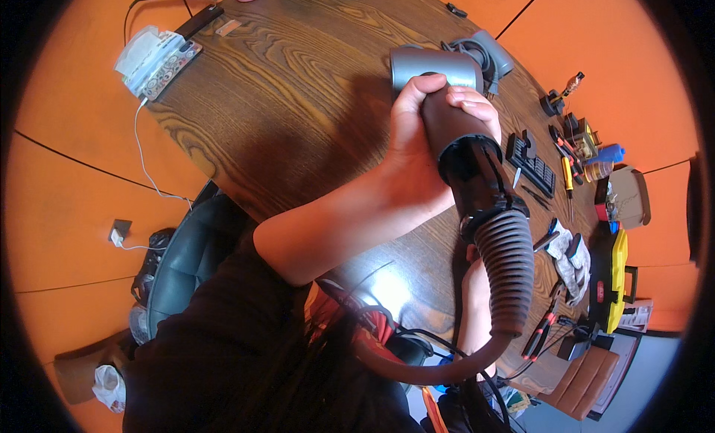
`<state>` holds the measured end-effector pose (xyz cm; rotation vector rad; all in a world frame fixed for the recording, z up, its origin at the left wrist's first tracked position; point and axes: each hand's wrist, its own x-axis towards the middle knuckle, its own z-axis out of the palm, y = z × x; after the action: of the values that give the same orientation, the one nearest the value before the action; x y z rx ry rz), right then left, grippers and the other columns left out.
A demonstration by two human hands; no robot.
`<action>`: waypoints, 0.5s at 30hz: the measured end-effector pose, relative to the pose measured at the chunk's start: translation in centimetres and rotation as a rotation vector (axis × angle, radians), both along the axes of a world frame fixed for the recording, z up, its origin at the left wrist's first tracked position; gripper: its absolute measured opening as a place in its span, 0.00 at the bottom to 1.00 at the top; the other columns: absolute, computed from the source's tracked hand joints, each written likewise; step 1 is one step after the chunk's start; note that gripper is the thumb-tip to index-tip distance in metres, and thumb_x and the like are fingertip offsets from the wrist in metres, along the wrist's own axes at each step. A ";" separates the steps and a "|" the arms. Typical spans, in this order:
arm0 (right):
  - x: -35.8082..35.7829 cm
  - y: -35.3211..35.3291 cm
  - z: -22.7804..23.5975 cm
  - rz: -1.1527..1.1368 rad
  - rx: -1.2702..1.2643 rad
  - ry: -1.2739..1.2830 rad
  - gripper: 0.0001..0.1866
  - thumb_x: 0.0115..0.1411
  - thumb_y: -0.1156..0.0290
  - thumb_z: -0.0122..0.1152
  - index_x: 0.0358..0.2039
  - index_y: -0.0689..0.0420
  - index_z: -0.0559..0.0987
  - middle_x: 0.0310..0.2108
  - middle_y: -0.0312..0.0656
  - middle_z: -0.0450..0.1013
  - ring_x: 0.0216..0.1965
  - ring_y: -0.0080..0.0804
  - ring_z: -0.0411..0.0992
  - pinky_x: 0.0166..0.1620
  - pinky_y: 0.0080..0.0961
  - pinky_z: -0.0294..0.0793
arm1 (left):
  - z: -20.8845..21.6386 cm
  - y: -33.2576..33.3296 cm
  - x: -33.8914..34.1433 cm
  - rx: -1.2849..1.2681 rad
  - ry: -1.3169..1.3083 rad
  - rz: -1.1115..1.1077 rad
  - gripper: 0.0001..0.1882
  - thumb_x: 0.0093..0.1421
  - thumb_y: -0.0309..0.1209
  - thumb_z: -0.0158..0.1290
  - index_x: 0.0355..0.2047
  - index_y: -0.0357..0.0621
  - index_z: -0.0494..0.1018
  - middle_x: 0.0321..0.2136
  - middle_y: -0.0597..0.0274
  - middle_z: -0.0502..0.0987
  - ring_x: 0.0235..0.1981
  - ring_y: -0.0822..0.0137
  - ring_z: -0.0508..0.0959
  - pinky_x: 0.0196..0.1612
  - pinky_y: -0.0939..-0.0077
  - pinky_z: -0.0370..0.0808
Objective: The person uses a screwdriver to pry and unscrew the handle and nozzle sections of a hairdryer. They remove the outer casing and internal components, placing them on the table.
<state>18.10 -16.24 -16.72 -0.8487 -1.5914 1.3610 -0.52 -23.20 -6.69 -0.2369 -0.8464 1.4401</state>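
Observation:
My left hand [417,127] is wrapped round the dark handle of a hair dryer [456,118], thumb and fingers closed near its top. The dryer's silver-grey barrel [424,60] lies beyond the hand, over the table. At the near end of the handle are a glossy black collar [484,179] and a thick ribbed cord sleeve [506,273], from which the cord bends down and left. My right hand [474,273] is low behind this sleeve; its fingers are mostly hidden. Behind the barrel sits a grey device with a coiled cord [491,57].
A dark wood-grain table [298,75] spreads ahead. Along its right are a black bit case [532,165], screwdrivers [567,172], work gloves [570,261], red-handled pliers [540,332] and a yellow toolbox [617,280]. A phone [171,69] and tissue pack [145,57] lie far left, above a chair [179,269].

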 end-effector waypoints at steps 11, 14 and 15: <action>-0.2 -0.1 0.2 -0.077 -0.121 -0.032 0.11 0.65 0.67 0.41 0.43 0.58 0.68 0.16 0.31 0.62 0.12 0.13 0.56 0.15 0.09 0.52 | 0.0 0.1 0.0 0.005 -0.063 -0.032 0.09 0.45 0.32 0.54 0.17 0.47 0.64 0.16 0.71 0.68 0.23 0.74 0.69 0.34 0.80 0.70; -0.1 0.0 0.0 -0.058 -0.123 -0.003 0.11 0.65 0.66 0.42 0.43 0.58 0.68 0.16 0.31 0.62 0.12 0.13 0.55 0.15 0.09 0.52 | -0.1 0.1 0.0 -0.002 -0.033 -0.012 0.09 0.44 0.31 0.54 0.17 0.46 0.63 0.17 0.70 0.67 0.22 0.74 0.69 0.33 0.81 0.70; 0.0 0.1 -0.1 -0.049 -0.108 0.002 0.11 0.65 0.66 0.42 0.43 0.58 0.68 0.16 0.31 0.62 0.12 0.13 0.55 0.15 0.09 0.52 | -0.1 0.1 0.0 -0.025 -0.043 -0.014 0.09 0.44 0.30 0.54 0.17 0.46 0.63 0.17 0.69 0.67 0.22 0.74 0.69 0.33 0.81 0.70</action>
<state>18.07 -16.14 -16.87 -0.9448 -1.4972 1.4222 -0.51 -23.09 -6.84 -0.2930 -0.8604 1.4378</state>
